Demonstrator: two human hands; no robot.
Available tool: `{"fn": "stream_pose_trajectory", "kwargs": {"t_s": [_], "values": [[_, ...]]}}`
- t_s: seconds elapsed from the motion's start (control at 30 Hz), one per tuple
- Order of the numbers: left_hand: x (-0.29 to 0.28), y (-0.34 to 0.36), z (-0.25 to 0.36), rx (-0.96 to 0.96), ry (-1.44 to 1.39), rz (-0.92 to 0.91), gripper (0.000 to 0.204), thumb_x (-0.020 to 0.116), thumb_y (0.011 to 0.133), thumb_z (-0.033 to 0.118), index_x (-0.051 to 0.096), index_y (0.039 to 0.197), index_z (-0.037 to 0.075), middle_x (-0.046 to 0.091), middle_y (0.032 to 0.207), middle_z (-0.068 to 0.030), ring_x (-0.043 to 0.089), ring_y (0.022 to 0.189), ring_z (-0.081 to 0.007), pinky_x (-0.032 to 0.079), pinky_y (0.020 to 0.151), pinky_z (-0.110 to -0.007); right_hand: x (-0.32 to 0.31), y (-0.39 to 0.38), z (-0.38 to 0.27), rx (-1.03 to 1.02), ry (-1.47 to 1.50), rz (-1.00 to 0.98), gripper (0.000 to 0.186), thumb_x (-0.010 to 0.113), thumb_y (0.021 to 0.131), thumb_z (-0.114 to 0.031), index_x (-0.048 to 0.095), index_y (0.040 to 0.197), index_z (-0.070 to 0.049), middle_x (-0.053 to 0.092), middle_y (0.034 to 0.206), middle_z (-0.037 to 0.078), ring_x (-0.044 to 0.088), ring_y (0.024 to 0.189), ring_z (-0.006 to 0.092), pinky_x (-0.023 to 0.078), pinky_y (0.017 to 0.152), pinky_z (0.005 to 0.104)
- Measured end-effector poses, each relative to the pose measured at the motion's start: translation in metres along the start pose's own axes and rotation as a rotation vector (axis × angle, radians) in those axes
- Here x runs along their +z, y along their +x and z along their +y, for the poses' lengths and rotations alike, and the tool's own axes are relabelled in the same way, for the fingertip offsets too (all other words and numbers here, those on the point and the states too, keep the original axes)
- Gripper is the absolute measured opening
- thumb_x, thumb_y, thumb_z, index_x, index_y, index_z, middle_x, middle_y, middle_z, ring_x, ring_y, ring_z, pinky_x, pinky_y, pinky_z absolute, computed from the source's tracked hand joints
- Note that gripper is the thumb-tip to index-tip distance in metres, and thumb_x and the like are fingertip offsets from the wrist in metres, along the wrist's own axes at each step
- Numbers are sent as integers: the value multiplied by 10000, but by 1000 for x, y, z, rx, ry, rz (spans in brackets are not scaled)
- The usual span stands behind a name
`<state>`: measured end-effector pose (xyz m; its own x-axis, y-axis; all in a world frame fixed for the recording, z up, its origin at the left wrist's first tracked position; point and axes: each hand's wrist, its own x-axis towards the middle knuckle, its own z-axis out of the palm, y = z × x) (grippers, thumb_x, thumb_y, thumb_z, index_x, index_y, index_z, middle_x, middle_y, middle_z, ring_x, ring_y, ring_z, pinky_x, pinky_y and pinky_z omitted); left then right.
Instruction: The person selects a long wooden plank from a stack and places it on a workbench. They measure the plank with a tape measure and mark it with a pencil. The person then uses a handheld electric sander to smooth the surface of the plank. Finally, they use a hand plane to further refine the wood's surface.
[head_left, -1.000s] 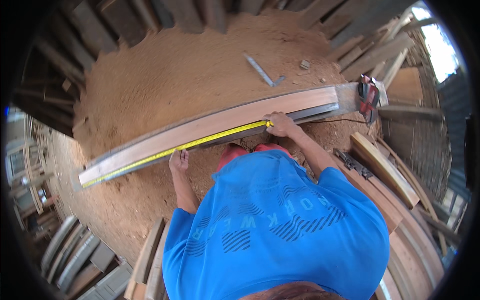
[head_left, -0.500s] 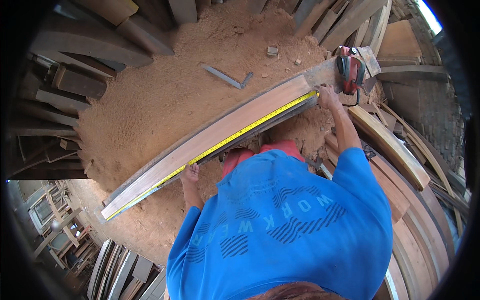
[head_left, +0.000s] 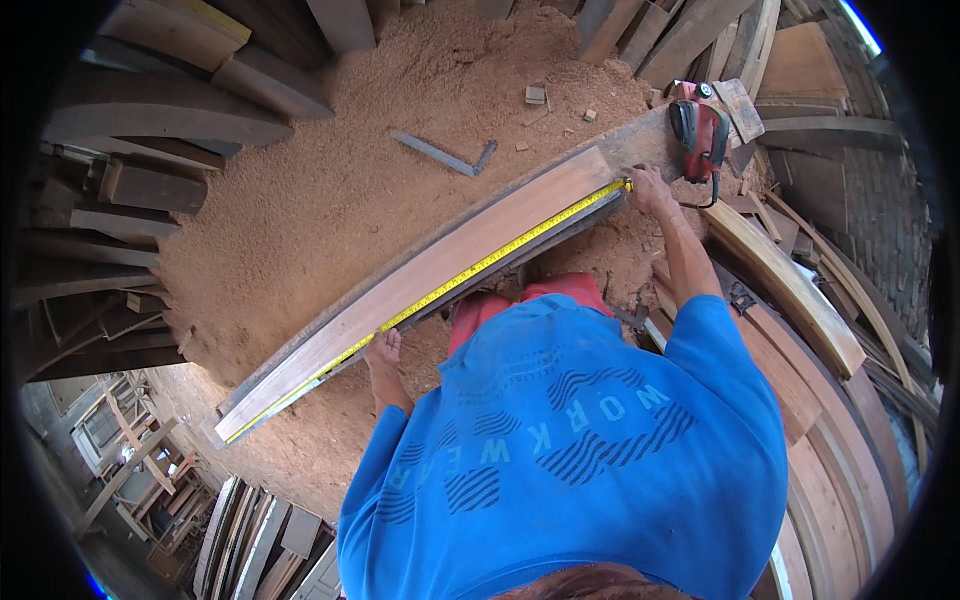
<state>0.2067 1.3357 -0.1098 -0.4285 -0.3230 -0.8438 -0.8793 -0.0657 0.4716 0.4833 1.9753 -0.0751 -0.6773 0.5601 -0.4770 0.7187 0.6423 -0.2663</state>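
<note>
A long reddish-brown plank (head_left: 470,237) lies slanted across a dark bench-like timber. Along its near edge runs the yellow blade of a tape measure (head_left: 480,268), stretched nearly end to end. My right hand (head_left: 652,190) is closed at the tape's far right end, where a small yellow-and-dark part shows by the fingertips. Partway down toward the lower left, my left hand (head_left: 383,348) has its fingers curled against the tape and the plank's near edge; the fingertips are partly hidden.
A red electric planer (head_left: 702,135) with its cord stands beyond my right hand. A metal try square (head_left: 440,153) lies on the sawdust (head_left: 300,230). Small offcuts (head_left: 536,96) are scattered there. Stacked timbers (head_left: 160,110) line the far left, and curved planks (head_left: 790,285) lie at the right.
The whole view has shifted and turned slightly. Both hands stay at their places along the tape, which lies along the same plank edge.
</note>
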Motion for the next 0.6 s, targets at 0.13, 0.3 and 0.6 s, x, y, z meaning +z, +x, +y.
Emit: {"fn": "stream_pose_trajectory", "kwargs": {"t_s": [0.13, 0.3, 0.6], "values": [[-4, 5, -3, 28, -1, 1, 277, 485, 1016, 218, 487, 1215, 25, 619, 1090, -169, 654, 959, -287, 575, 803, -399, -8, -3, -7, 32, -22, -19, 524, 633, 748, -102, 605, 1271, -132, 537, 1321, 206, 471, 1233, 402, 392, 1060, 452], [-5, 1, -5, 14, 3, -25, 291, 493, 1011, 224, 488, 1228, 28, 623, 1099, -156, 647, 980, -280, 559, 835, -404, -5, -10, -7, 0, 5, 63, 550, 638, 741, -94, 602, 1287, -148, 523, 1336, 205, 463, 1240, 402, 391, 1064, 449], [2, -7, -11, 23, 1, -55, 308, 510, 1002, 204, 485, 1234, 2, 591, 1186, -152, 621, 1037, -265, 546, 841, -372, -9, -9, -4, 8, -12, 42, 539, 618, 741, -96, 611, 1276, -158, 542, 1316, 200, 465, 1252, 370, 366, 1079, 434]]}}
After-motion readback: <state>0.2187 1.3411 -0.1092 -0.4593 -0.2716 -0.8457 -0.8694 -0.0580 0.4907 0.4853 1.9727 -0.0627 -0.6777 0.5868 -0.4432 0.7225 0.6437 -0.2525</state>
